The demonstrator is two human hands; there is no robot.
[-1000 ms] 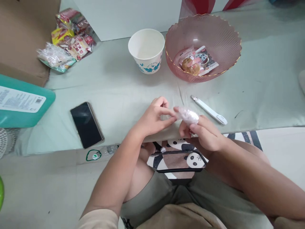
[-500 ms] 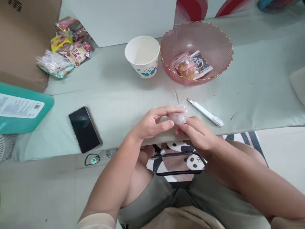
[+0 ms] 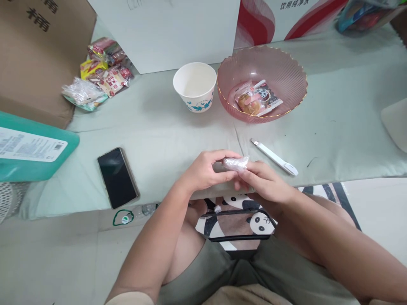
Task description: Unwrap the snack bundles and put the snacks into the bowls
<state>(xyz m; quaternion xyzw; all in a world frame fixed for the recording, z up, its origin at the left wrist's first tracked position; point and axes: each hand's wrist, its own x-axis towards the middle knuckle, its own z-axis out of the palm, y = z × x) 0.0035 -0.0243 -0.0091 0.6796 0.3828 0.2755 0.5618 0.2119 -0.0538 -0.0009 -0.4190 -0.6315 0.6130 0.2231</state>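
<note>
Between my hands, just above the near edge of the cloth-covered table (image 3: 165,140), is a small bundle in crinkled clear plastic wrap (image 3: 235,163). My left hand (image 3: 210,171) grips its left end between thumb and fingers. The thumb and fingers of my right hand (image 3: 263,180) pinch its right end. What is inside the wrap cannot be made out. A white utility knife (image 3: 274,157) lies right of my hands. Behind them stand a white paper cup (image 3: 196,90) with a blue leaf print and a pink ribbed bowl (image 3: 286,80) holding packaged snacks (image 3: 254,99).
A black phone (image 3: 117,178) lies on the left, near a green jug (image 3: 34,148). Snack packets (image 3: 101,72) are heaped beside a cardboard box (image 3: 38,63). A white box (image 3: 178,34) backs the cup. A panda-print bag (image 3: 235,224) is below the table edge.
My left fingers have closed onto the wrapped bundle, which now looks more compact and lies flatter. The view has tilted up slightly, so things on the table appear lower.
</note>
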